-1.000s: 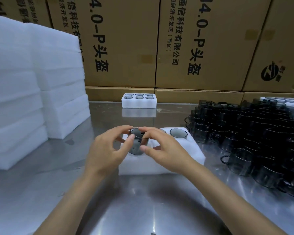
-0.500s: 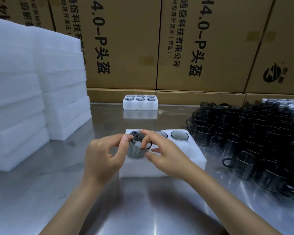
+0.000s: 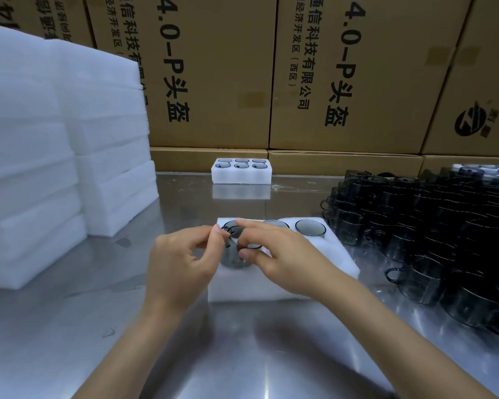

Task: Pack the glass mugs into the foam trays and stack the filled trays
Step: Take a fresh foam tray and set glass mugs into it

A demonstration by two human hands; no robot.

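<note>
The mug sits between both hands, partly sunk in the near-left pocket of the foam tray. The left hand pinches its rim; the right hand grips rim and side with curled fingers. Step in hand: seating this mug. Next move likely calls for pressing it straight down, then fetching another from the mugs right of the hands.

left: foam stack | right: loose mugs | near table edge: open
</note>
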